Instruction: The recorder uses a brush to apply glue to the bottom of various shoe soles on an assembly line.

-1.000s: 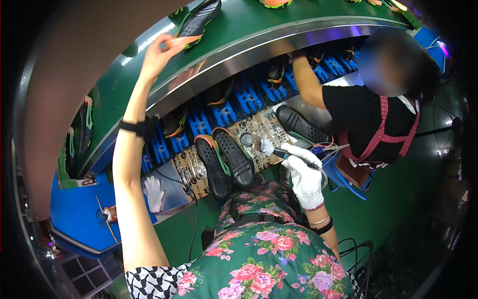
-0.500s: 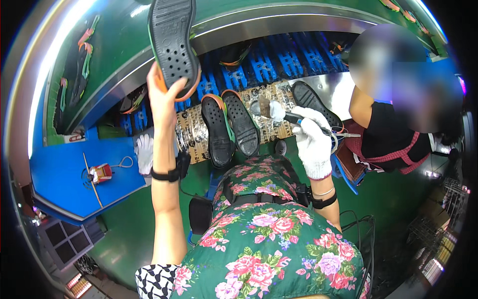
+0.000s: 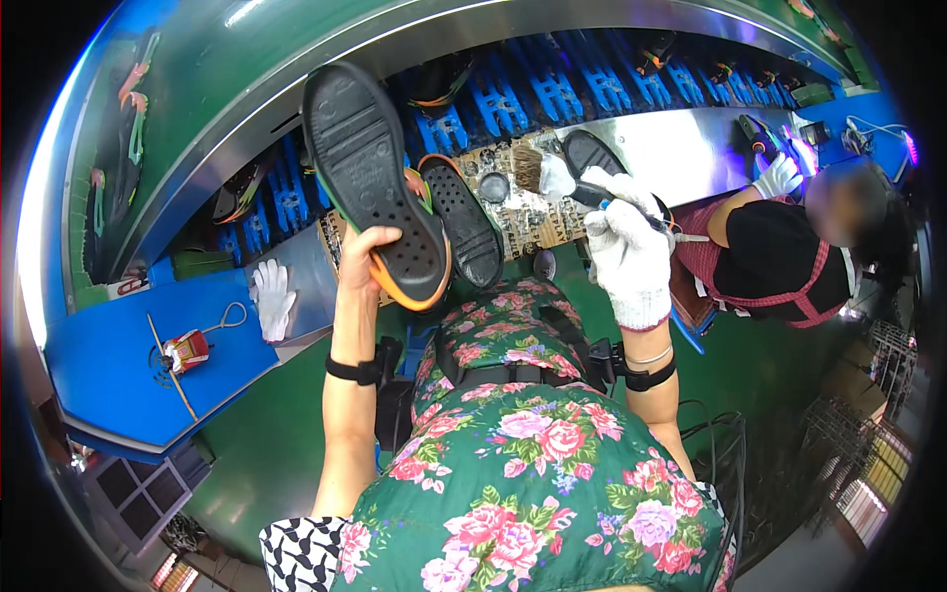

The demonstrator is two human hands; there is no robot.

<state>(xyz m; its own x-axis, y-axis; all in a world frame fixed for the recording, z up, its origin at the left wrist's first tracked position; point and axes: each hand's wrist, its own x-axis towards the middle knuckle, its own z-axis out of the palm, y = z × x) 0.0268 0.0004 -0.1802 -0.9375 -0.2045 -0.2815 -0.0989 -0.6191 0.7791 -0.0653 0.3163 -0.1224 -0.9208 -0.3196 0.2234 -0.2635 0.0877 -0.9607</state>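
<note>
My bare left hand (image 3: 363, 264) grips one end of a black clog-like shoe (image 3: 360, 148) with orange and green trim. Its sole faces up, with the thumb lying by the holes. A white knitted glove covers my right hand (image 3: 627, 259), which is closed on the blue-and-black handle of a brush (image 3: 529, 168). White wrapping surrounds the brush's neck, and its brown bristles point left, apart from the shoe. Below the bristles, a small grey dish (image 3: 493, 187) sits on the taped cardboard (image 3: 523, 225). A second black shoe (image 3: 464, 222) lies left of the dish, partly hidden by the held one.
Another black sole (image 3: 592, 153) lies beyond my right hand. Blue racks (image 3: 498, 104) line the conveyor behind. At left, a blue table (image 3: 109, 370) bears a red box (image 3: 189, 350), with a white glove (image 3: 273, 299) beside it. A co-worker (image 3: 779, 247) sits at right.
My left hand has brought the shoe down toward me and slightly right. The brush has tilted, showing its bristles more plainly. The co-worker has moved right, a gloved hand now reaching out.
</note>
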